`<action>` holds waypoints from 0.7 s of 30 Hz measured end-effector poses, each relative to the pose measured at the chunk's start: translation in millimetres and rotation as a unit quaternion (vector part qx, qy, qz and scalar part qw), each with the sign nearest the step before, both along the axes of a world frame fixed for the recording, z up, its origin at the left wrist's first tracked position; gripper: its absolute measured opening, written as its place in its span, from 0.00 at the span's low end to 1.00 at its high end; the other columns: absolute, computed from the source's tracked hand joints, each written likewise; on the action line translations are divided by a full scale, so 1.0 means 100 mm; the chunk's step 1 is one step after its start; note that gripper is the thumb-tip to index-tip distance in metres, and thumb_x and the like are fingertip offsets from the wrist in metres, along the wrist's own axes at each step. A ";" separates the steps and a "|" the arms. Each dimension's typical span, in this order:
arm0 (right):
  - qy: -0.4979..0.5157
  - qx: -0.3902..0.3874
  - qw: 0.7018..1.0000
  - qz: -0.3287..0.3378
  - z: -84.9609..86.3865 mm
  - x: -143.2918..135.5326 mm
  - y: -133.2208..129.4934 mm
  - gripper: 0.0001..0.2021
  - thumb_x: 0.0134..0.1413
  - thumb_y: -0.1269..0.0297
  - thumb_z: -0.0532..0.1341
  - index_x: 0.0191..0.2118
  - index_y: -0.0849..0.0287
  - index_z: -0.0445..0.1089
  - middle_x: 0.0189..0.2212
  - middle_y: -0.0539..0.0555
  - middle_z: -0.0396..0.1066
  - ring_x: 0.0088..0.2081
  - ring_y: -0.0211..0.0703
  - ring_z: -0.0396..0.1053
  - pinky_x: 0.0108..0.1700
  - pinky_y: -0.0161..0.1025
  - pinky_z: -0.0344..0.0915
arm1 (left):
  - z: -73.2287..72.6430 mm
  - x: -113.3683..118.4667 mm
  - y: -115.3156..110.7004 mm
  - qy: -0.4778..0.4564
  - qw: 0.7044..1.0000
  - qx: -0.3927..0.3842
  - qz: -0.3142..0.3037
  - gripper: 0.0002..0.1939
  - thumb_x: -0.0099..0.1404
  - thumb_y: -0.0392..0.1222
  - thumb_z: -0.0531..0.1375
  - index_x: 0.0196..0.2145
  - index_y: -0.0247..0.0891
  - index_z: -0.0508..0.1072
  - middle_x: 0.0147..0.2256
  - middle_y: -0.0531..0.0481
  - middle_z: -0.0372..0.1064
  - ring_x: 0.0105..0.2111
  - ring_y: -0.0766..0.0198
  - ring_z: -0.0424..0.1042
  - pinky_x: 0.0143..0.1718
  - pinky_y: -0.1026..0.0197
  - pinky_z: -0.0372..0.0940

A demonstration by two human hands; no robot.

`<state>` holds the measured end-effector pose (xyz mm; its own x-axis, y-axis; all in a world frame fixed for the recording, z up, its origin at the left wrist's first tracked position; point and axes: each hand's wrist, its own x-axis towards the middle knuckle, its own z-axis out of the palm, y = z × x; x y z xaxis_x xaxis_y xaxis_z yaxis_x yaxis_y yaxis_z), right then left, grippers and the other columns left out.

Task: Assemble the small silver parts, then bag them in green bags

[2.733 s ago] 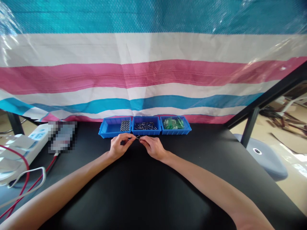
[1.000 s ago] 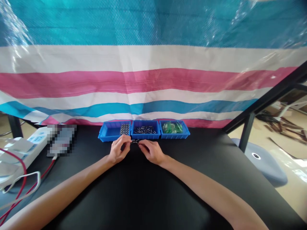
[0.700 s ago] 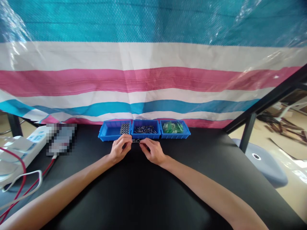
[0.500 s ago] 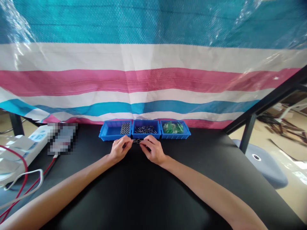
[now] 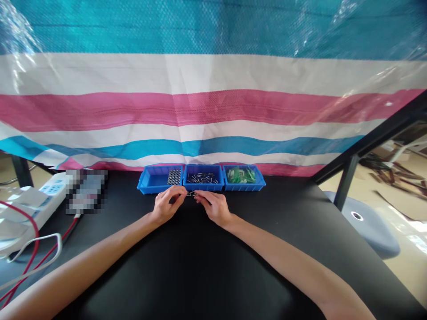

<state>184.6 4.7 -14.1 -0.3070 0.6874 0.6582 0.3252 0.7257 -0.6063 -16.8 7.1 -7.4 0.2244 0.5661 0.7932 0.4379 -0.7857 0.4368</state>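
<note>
My left hand (image 5: 168, 204) and my right hand (image 5: 215, 206) face each other just in front of the blue bins, fingertips pinched. Small dark metal pieces (image 5: 191, 194) show between the fingertips; what each hand grips is too small to name. Behind my left hand, the left blue bin (image 5: 151, 180) has round metal parts (image 5: 174, 177) in its right half. The middle blue bin (image 5: 203, 188) holds many loose small metal pins or screws (image 5: 203, 178). In the right blue bin (image 5: 247, 188) lie green and clear plastic bags (image 5: 240, 174).
A white power strip (image 5: 53, 189) with plugs and red and white cables lies on the black table (image 5: 200, 266) at the left, beside a blurred-out device (image 5: 87, 191). Striped sheeting (image 5: 213, 106) hangs behind the bins. A grey stool (image 5: 367, 226) stands off the right edge.
The fingertips of both hands have moved slightly closer together, and the fingers have shifted around the small metal pieces. The view has tilted a little; the bins look unchanged.
</note>
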 end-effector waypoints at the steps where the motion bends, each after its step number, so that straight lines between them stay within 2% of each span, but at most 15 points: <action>1: -0.003 0.000 1.000 0.001 0.00 0.00 0.00 0.12 0.65 0.65 0.54 0.50 0.57 0.71 0.31 0.52 0.77 0.31 0.39 0.75 0.36 0.36 0.74 | 0.00 0.00 0.00 -0.005 1.000 0.002 0.002 0.06 0.63 0.31 0.60 0.38 0.38 0.69 0.34 0.49 0.75 0.31 0.68 0.75 0.31 0.68 0.69; 5: -0.008 0.016 1.000 -0.001 0.02 0.01 0.00 0.14 0.66 0.66 0.53 0.53 0.57 0.69 0.30 0.53 0.75 0.30 0.38 0.73 0.35 0.35 0.73 | 0.00 0.01 -0.01 -0.010 1.000 -0.003 0.011 0.07 0.63 0.31 0.61 0.39 0.37 0.70 0.33 0.50 0.77 0.31 0.68 0.76 0.31 0.68 0.70; 11: -0.011 0.012 1.000 -0.002 0.03 0.00 0.00 0.12 0.65 0.66 0.55 0.47 0.57 0.73 0.36 0.55 0.76 0.36 0.42 0.75 0.40 0.38 0.73 | 0.01 0.01 -0.03 -0.006 0.999 -0.011 0.033 0.04 0.64 0.36 0.61 0.38 0.37 0.71 0.33 0.49 0.78 0.29 0.67 0.76 0.31 0.67 0.71; 15: -0.010 0.012 1.000 -0.009 0.03 0.00 -0.01 0.09 0.63 0.64 0.57 0.44 0.57 0.74 0.35 0.54 0.77 0.36 0.42 0.76 0.40 0.38 0.73 | -0.01 0.00 -0.02 -0.011 1.000 -0.015 0.025 0.05 0.64 0.36 0.61 0.39 0.37 0.71 0.33 0.48 0.77 0.28 0.68 0.76 0.30 0.66 0.70; 21: -0.017 0.008 1.000 -0.002 0.07 0.00 -0.01 0.09 0.65 0.63 0.56 0.43 0.57 0.72 0.34 0.54 0.76 0.36 0.41 0.75 0.40 0.36 0.71 | -0.05 -0.01 0.01 -0.015 1.000 -0.003 0.005 0.06 0.63 0.33 0.61 0.38 0.37 0.69 0.33 0.49 0.76 0.29 0.68 0.75 0.29 0.68 0.69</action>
<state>184.4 3.4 -7.6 -0.3256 0.6788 0.6582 0.3484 0.7333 -0.5839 -18.2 7.7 -12.1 0.1946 0.5734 0.7958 0.4317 -0.7786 0.4554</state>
